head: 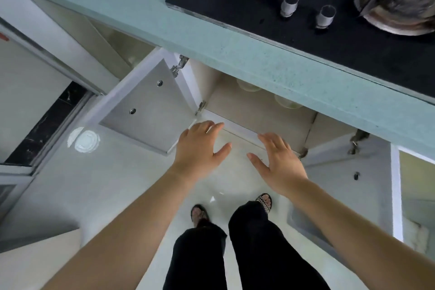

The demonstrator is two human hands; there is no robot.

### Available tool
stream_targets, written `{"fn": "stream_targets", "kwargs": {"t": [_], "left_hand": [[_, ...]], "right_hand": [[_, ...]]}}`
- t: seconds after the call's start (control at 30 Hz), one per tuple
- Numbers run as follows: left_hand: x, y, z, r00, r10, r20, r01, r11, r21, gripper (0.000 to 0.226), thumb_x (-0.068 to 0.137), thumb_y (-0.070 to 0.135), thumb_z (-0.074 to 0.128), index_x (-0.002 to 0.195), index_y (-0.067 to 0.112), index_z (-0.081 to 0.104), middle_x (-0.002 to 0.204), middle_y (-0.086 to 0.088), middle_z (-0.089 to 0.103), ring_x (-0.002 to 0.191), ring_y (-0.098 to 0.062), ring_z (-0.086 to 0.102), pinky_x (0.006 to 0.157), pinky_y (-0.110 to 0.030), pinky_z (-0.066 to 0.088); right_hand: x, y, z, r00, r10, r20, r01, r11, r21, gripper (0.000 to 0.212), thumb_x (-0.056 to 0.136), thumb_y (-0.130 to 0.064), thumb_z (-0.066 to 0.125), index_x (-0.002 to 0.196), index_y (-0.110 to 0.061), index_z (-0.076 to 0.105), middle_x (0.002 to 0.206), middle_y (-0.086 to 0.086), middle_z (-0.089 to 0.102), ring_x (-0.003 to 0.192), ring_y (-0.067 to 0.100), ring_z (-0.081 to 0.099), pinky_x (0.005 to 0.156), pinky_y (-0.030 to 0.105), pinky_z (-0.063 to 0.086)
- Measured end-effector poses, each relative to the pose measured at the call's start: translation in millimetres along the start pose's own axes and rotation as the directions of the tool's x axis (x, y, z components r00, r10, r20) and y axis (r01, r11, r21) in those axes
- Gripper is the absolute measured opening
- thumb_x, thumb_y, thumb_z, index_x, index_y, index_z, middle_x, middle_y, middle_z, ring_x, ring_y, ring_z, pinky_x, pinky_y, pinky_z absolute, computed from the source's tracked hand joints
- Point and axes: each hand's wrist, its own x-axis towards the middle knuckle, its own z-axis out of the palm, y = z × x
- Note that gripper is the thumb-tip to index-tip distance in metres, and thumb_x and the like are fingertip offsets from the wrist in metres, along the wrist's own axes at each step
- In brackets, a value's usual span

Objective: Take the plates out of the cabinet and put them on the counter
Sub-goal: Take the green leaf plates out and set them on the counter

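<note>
Hands open and empty, left hand (197, 146) and right hand (280, 162) just before cabinet (259, 113); plates (287, 103) inside cabinet.

The mouth of the cabinet (259, 113) is being left unblocked. Both doors are being seen swung wide outward, and a gap of bare floor (226, 172) is being flanked by the left door (146, 106) and the right door (348, 172). That gap is being occupied only by the left hand (200, 146) and right hand (280, 160), spread and holding nothing. Entry from above is being barred by the overhanging counter (211, 37), and the pale round dishes (287, 103) inside are being partly hidden by its front edge. On top, room is being taken by the stove (235, 14) and its knobs (289, 4), while a bare strip is being left along the front.
</note>
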Motion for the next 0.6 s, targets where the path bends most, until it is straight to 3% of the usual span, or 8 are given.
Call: {"fn": "stream_targets", "kwargs": {"t": [0.3, 0.47, 0.6], "left_hand": [[135.0, -100.2, 160.5, 0.996, 0.087, -0.018, -0.088, 0.996, -0.031, 0.067, 0.078, 0.061, 0.028, 0.127, 0.021, 0.051, 0.121, 0.0, 0.059, 0.112, -0.025, 0.053, 0.085, -0.037, 0.042], [236.6, -125.0, 294.9, 0.985, 0.169, 0.039, -0.17, 0.985, 0.024, 0.058, 0.085, 0.057, 0.043, 0.133, 0.025, 0.044, 0.131, 0.002, 0.051, 0.121, -0.022, 0.047, 0.094, -0.038, 0.037], [324.0, -124.1, 395.3, 0.943, 0.332, 0.01, -0.33, 0.933, 0.14, 0.059, 0.088, 0.057, 0.04, 0.138, 0.027, 0.036, 0.137, 0.001, 0.046, 0.125, -0.023, 0.043, 0.097, -0.041, 0.036]], "right_hand": [[169.6, 60.9, 156.6, 0.998, 0.05, -0.028, -0.052, 0.997, -0.052, 0.056, 0.091, -0.05, 0.037, 0.137, -0.018, 0.033, 0.143, -0.002, 0.032, 0.132, 0.019, 0.029, 0.1, 0.036, 0.037], [266.8, 148.5, 264.7, 0.982, 0.035, -0.185, -0.049, 0.996, -0.073, 0.055, 0.089, -0.047, 0.044, 0.128, -0.01, 0.048, 0.136, 0.008, 0.046, 0.121, 0.029, 0.046, 0.088, 0.038, 0.046], [332.2, 243.4, 324.6, 0.964, -0.015, -0.265, -0.016, 0.993, -0.115, 0.042, 0.09, -0.033, 0.052, 0.128, -0.014, 0.05, 0.133, 0.006, 0.047, 0.116, 0.026, 0.049, 0.087, 0.035, 0.045]]}}
